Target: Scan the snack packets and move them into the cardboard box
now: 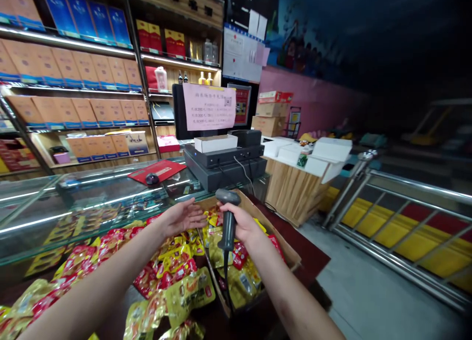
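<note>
My right hand [243, 222] grips the handle of a dark grey barcode scanner [228, 227], its head pointing away and its cord hanging down. Beneath it stands a cardboard box [291, 254] of snack packets in yellow, gold and red. With fingers stretched out and apart, my left hand [184, 216] hovers by the box's left edge and holds nothing. Under my left forearm spreads a heap of red and gold snack packets [173, 261], and a larger gold packet [190, 293] lies in front.
Ahead is a black cash drawer [221, 170] with a monitor [179, 111] behind it. A mouse [152, 179] rests on a red folder [165, 172] on the glass counter [92, 192]. Boxed goods fill shelves at left. A metal railing [405, 222] stands at right.
</note>
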### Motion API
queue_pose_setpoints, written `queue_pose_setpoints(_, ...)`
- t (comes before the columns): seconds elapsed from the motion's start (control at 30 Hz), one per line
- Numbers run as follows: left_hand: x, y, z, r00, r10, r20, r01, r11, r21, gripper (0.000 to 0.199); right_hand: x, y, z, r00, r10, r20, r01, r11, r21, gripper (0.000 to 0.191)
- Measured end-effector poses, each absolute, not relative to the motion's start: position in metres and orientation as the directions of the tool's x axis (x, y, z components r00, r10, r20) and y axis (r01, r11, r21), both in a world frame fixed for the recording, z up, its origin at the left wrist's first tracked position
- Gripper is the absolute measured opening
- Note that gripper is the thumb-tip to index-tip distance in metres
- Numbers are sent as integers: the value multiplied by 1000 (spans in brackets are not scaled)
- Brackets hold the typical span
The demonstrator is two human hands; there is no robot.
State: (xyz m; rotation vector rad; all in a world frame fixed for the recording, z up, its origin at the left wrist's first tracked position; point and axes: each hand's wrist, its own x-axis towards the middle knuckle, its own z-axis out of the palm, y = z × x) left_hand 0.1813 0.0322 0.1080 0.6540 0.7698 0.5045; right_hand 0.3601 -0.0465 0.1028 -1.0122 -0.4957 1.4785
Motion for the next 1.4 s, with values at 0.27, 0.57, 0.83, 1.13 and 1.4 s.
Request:
queue_pose_setpoints(0.27, 114, 20, 107, 582, 678, -449, -248, 674, 696, 27, 316, -55, 108, 41, 973, -226, -555, -165, -815, 21)
queue_pose_setpoints(0.57, -5, -28, 100, 435, 786, -440, -344, 596, 725, 32, 229, -70, 95, -117, 962, -246, -484, -271, -832, 23)
queue_pose_setpoints(0.83, -93, -98, 55, 207, 860, -466, -445, 507, 738, 31, 136, -93, 49, -350, 862, -368, -353, -485, -800, 23)
queue_pose_setpoints(1.13, -101, -161, 21, -20, 857, -514, -515, 432, 740, 36, 86, -99, -1, -429, 793, -434, -255, -567, -784, 27)
queue_pose_setpoints(1.4, -67, -137, 1, 59, 886, -460, -545, 415, 729, 25, 99, -94, -5, -461, 762, -456, -366, -631, -684, 24)
